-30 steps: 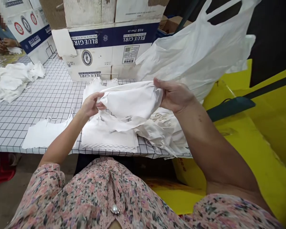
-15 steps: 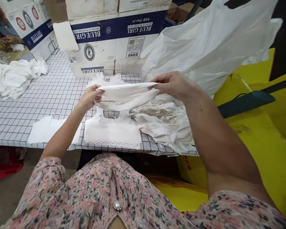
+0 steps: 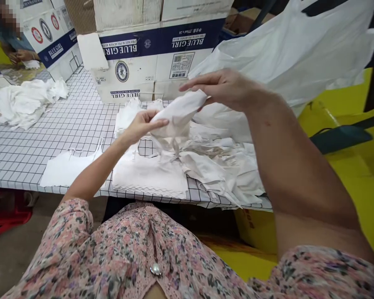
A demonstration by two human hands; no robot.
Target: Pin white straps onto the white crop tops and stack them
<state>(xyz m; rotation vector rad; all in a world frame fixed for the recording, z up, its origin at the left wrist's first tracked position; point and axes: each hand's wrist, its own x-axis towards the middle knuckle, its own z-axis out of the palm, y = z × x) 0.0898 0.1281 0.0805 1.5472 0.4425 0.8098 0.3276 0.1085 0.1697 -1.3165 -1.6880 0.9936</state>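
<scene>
A white camisole with thin straps hangs bunched between my two hands above the table. My left hand pinches its left end, thumb on top. Its upper right end is held by my right hand, whose index finger reaches out over the cloth. Below lies a neat stack of white camisoles with scalloped hems, nearest to my left hand. To the right of the stack, a loose heap of white garments spreads toward the table edge. Another flat white camisole lies left of the stack, partly behind my left forearm.
White and blue cardboard boxes stand behind the work area. A big translucent plastic bag bulges at the right, beside yellow panels. A white cloth pile rests on the checked tablecloth. Far left, another person's hands hold white cloth.
The camisole was stretched level between my hands; now it is bunched and tilted, its right end higher. My left hand has moved right toward my right hand, which has risen.
</scene>
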